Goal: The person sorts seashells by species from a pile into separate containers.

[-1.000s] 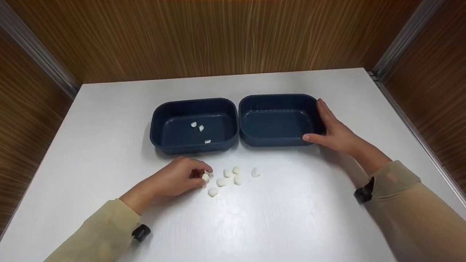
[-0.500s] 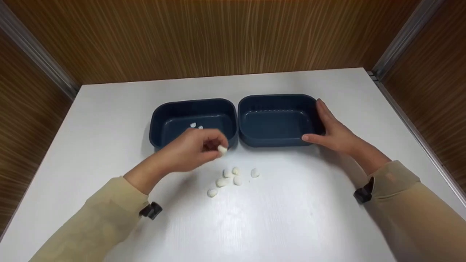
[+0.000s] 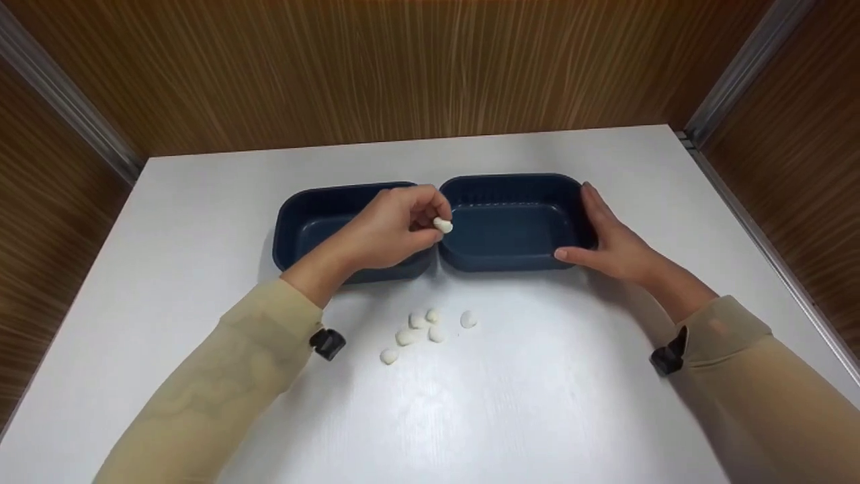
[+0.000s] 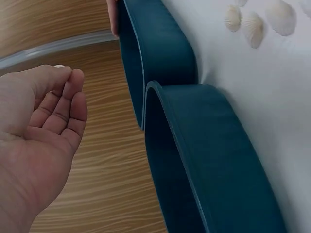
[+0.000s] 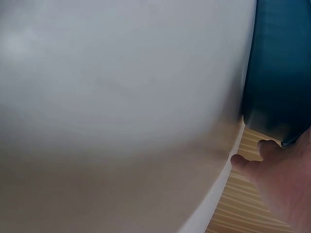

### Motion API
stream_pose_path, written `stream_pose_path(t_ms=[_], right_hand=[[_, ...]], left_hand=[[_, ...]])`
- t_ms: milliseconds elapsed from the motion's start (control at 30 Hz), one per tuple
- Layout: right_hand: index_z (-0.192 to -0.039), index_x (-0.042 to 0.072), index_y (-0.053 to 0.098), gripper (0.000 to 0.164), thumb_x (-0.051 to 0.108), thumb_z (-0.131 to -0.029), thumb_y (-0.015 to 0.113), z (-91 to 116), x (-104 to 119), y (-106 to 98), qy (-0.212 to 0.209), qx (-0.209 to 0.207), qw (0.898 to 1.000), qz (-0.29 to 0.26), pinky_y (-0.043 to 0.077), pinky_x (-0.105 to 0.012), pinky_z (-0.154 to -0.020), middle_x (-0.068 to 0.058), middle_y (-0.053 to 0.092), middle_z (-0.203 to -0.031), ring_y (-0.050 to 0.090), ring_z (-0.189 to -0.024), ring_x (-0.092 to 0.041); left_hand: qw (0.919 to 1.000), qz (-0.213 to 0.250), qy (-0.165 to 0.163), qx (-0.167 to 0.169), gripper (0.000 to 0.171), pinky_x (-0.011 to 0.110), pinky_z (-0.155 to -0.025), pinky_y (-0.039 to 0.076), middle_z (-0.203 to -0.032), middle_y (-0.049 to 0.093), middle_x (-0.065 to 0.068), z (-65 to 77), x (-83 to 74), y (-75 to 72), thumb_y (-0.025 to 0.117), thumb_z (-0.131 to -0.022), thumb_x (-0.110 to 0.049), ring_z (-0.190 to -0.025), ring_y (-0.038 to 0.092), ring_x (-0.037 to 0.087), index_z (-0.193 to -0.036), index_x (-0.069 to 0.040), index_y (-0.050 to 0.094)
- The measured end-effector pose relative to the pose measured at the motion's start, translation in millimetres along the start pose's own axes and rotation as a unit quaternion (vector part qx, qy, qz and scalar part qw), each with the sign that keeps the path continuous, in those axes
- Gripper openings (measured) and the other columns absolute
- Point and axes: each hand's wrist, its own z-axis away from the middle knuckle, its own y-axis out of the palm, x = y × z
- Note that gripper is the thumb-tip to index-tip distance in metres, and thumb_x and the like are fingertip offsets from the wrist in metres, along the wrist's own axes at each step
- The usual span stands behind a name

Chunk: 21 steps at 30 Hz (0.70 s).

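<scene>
My left hand (image 3: 393, 232) pinches a small white seashell (image 3: 443, 225) between thumb and fingers. It is raised over the right end of the left blue box (image 3: 289, 228), with the shell at the left rim of the right blue box (image 3: 517, 262). In the left wrist view only a sliver of the shell (image 4: 59, 66) shows at the fingertips. My right hand (image 3: 618, 249) rests against the right end of the right box, thumb at the front rim and straight fingers along the side. Several seashells (image 3: 406, 336) lie on the table in front; ribs show in the left wrist view.
Both boxes stand side by side on a white table (image 3: 497, 403). Wood-grain panels (image 3: 403, 74) rise behind and at both sides. My left forearm hides most of the left box's inside.
My left hand has lifted one seashell off the table and carried it forward and right, over the left box to the right box's edge. The right hand has stayed in place.
</scene>
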Motion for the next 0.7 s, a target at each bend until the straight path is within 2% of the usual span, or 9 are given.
stream_pose_path(t_ms=[200,467,700], right_hand=[[-0.17,0.023,-0.011,0.119,0.054,-0.095,0.076,-3.9,1.6,2.6,-0.01,-0.003,1.0,-0.005,0.006,-0.06,-0.128,0.004,-0.015,-0.176,-0.009,-0.163,-0.024],[-0.17,0.023,-0.011,0.119,0.053,-0.095,0.076,-2.4,1.1,0.8,-0.008,-0.003,1.0,-0.005,0.006,-0.06,-0.128,0.004,-0.016,-0.176,-0.009,-0.163,-0.024],[-0.17,0.021,-0.01,0.119,0.053,-0.094,0.077,-1.9,0.6,1.7,-0.013,-0.006,1.0,-0.006,0.006,-0.06,-0.128,0.003,-0.015,-0.177,-0.008,-0.163,-0.024]], left_hand=[[0.9989,0.034,-0.026,-0.017,0.014,0.029,-0.085,0.055,-0.104,0.07,0.003,-15.6,12.4,8.8,0.072,-0.1,-0.002,-0.095,0.065,0.015,-0.112,-0.007,0.066],[0.9967,0.037,-0.068,-0.026,0.015,0.028,-0.083,0.055,-0.103,0.069,0.005,-35.1,27.3,22.7,0.074,-0.1,-0.005,-0.094,0.065,0.016,-0.113,-0.006,0.066],[0.997,0.037,-0.067,-0.015,0.011,0.027,-0.079,0.053,-0.101,0.068,0.006,-46.2,36.3,32.6,0.073,-0.1,-0.002,-0.09,0.063,0.016,-0.108,-0.006,0.065]])
